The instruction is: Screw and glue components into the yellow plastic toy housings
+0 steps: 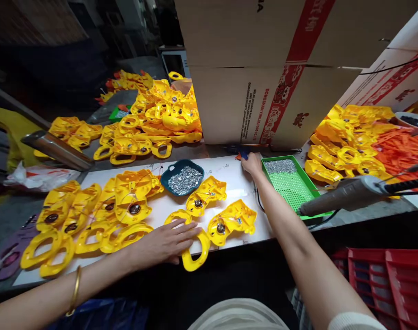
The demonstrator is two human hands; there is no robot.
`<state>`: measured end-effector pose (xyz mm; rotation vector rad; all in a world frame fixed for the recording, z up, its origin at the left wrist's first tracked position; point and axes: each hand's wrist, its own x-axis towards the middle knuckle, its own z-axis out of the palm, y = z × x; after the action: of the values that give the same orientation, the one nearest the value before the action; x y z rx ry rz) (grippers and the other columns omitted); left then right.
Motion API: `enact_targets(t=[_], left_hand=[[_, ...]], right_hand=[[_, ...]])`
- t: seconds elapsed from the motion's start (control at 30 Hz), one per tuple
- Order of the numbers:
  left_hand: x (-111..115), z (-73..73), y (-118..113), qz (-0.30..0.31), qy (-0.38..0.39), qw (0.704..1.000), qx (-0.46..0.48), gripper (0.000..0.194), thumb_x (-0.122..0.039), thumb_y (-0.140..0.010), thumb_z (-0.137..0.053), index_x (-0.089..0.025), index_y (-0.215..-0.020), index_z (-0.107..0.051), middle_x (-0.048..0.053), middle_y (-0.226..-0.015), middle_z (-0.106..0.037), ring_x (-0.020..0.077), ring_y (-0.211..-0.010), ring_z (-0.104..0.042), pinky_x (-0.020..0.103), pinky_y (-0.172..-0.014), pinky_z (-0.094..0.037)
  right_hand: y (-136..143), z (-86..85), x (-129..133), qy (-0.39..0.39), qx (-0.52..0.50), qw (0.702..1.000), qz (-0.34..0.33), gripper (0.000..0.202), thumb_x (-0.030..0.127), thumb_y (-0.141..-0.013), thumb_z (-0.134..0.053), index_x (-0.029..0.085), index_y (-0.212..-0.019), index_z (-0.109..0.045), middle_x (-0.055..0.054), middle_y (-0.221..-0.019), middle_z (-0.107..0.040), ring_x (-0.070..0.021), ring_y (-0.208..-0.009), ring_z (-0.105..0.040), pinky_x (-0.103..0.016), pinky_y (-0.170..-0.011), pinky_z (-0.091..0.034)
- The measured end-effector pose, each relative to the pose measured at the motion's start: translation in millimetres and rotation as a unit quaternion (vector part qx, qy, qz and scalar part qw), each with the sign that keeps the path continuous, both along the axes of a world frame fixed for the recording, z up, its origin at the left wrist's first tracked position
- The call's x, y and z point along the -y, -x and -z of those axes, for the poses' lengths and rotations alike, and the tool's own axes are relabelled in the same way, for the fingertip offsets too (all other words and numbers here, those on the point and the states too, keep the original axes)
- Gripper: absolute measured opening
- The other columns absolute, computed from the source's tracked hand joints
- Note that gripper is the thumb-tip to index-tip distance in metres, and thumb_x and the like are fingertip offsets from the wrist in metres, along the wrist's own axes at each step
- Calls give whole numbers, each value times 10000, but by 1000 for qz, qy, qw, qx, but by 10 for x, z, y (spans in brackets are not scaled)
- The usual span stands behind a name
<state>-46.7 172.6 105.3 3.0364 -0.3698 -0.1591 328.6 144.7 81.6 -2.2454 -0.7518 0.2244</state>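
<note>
My left hand [174,239] lies with its fingers stretched out over the ring-shaped handles of yellow plastic shell halves [195,261]. The two shells [207,195] [239,220] just beyond it lie hollow side up, each with a round metal part and thin wires. At the back of the white work surface [229,176], my right hand [252,165] is closed on a small blue-and-orange thing [244,155]; the fingers mostly hide it, and its kind is unclear. Left of that hand stands a dark teal tray [167,176] of small screws; right of it, a green perforated basket [288,190].
More yellow shells [129,206] lie at left and are heaped behind [161,114] and at right [343,142]. A cardboard box [250,91] stands at the back. A grey power screwdriver [343,197] overhangs the green basket. Orange parts [401,146] and a red crate [387,279] are at right.
</note>
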Motion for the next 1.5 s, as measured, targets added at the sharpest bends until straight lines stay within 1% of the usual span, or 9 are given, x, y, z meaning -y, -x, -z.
enact_targets(t=[0.2, 0.37, 0.5, 0.63, 0.73, 0.83, 0.93, 1.2, 1.5], left_hand=[[-230, -151, 258, -42, 48, 998, -25, 333, -233, -873, -565, -329, -1188, -617, 3, -1428, -519, 151, -1343, -456, 356, -1200, -199], [-29, -196, 298, -92, 12, 995, 45, 427, -220, -868, -501, -307, -1281, -560, 35, -1477, -457, 212, -1388, -393, 437, -1193, -166], [557, -80, -65, -233, 25, 959, 159, 557, -442, -873, -573, -185, -1359, -489, 145, -1457, -464, 282, -1395, -364, 472, -1176, -177], [1002, 117, -561, -297, 65, 937, 173, 937, -694, -790, -554, -91, -1466, -312, 212, -1489, -392, 329, -1428, -280, 503, -1184, -104], [1113, 211, -781, -308, 91, 936, 146, 1027, -747, -745, -560, -92, -1483, -272, 211, -1492, -386, 340, -1425, -276, 523, -1184, -37], [1130, 250, -851, -310, 104, 937, 127, 1007, -726, -743, -587, -96, -1472, -295, 205, -1493, -387, 342, -1415, -289, 533, -1181, -9], [1133, 255, -856, -318, 114, 933, 121, 976, -693, -752, -609, -100, -1466, -308, 206, -1478, -404, 340, -1398, -317, 540, -1180, -6], [1167, 214, -894, -327, 114, 932, 107, 938, -642, -748, -651, -108, -1451, -337, 198, -1464, -426, 336, -1375, -346, 542, -1174, 30], [1178, 200, -903, -323, 108, 935, 102, 931, -652, -769, -622, -120, -1466, -308, 201, -1464, -420, 339, -1370, -350, 551, -1171, 40]], right_hand=[[-95, 88, -62, 30, -39, 999, 13, 390, 306, -688, -701, 32, -961, -647, -265, -1110, -627, -371, -1107, -572, -472, -965, -428], [1, -23, 156, -60, -87, 994, -7, 496, 318, -735, -665, 94, -1160, -541, -139, -1102, -649, -194, -927, -626, -332, -803, -524], [481, -171, 817, -234, -247, 930, -139, 443, 363, -656, -772, 139, -1013, -633, -62, -926, -687, -152, -751, -632, -322, -688, -570], [982, -238, 1657, -217, -280, 917, -183, 440, 315, -687, -782, 199, -1095, -664, -62, -1055, -712, -214, -982, -668, -423, -920, -551], [1180, -203, 2193, -168, -281, 931, -161, 336, 329, -775, -713, 228, -1092, -669, -57, -1110, -709, -218, -1047, -665, -437, -994, -518], [1261, -161, 2605, -145, -321, 927, -131, 322, 350, -825, -664, 251, -1130, -629, -68, -1157, -691, -177, -821, -709, -374, -802, -614], [1314, -158, 2879, -128, -390, 900, -146, 342, 364, -866, -611, 246, -1185, -583, -102, -1201, -656, -197, -819, -707, -324, -621, -629], [1399, -221, 3032, -86, -435, 887, -130, 304, 431, -875, -574, 200, -1069, -612, -107, -1056, -669, -199, -764, -685, -270, -481, -592], [1363, -122, 3014, -61, -460, 876, -132, 345, 471, -856, -585, 203, -1072, -606, -87, -979, -697, -195, -720, -666, -251, -410, -535]])
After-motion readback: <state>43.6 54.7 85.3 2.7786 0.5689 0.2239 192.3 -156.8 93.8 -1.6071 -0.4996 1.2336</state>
